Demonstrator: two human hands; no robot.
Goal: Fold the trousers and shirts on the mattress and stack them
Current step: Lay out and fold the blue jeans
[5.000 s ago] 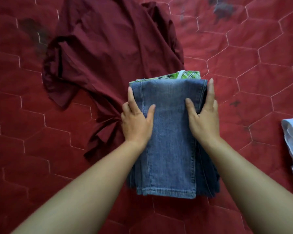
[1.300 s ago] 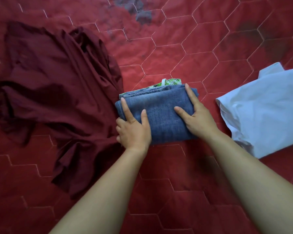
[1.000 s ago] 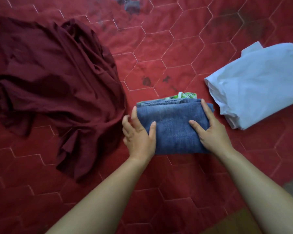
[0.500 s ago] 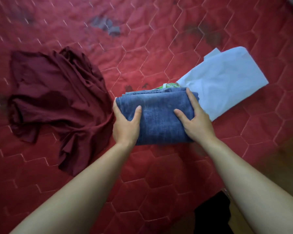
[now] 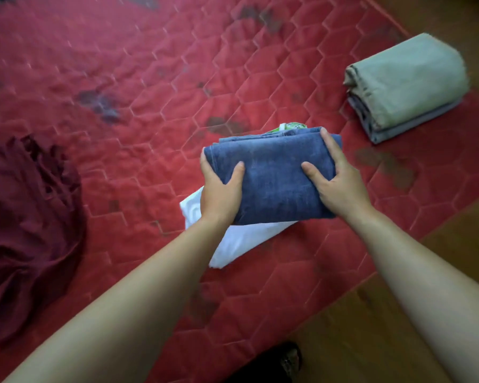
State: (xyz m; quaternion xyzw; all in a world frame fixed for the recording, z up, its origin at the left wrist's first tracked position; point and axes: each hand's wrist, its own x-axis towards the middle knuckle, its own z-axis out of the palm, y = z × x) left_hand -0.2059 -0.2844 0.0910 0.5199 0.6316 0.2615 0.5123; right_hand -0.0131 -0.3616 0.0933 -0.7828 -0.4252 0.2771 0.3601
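The folded jeans (image 5: pixel 274 178) sit in the middle of the view as a thick blue bundle, held at both ends over the right half of the mattress (image 5: pixel 150 78). The left hand (image 5: pixel 219 194) grips the left end, thumb on top and fingers curled round the edge and underneath. The right hand (image 5: pixel 340 183) grips the right end the same way, thumb on top and one finger lying along the far corner. A bit of green checked cloth (image 5: pixel 293 126) sticks out from the fold at the far edge of the jeans. Directly below the bundle lies a white shirt (image 5: pixel 241 241), flat on the mattress, its near corner showing between the forearms; whether the jeans touch it I cannot tell. Up to the right, well apart from the hands, a stack (image 5: pixel 404 87) of folded clothes rests near the mattress edge, a grey-green piece on top of a grey-blue one. Between the jeans and the stack the red quilted cover is bare apart from dark stains (image 5: pixel 385 164). Far to the left a maroon shirt (image 5: pixel 25 217) lies crumpled and unfolded, with a broad stretch of mattress between it and the hands. The mattress edge runs diagonally from upper right to the bottom, and beyond it is a brown floor (image 5: pixel 371 327). A dark shape (image 5: pixel 282 363) sits at the bottom edge by the mattress; it is too blurred to tell what it is.
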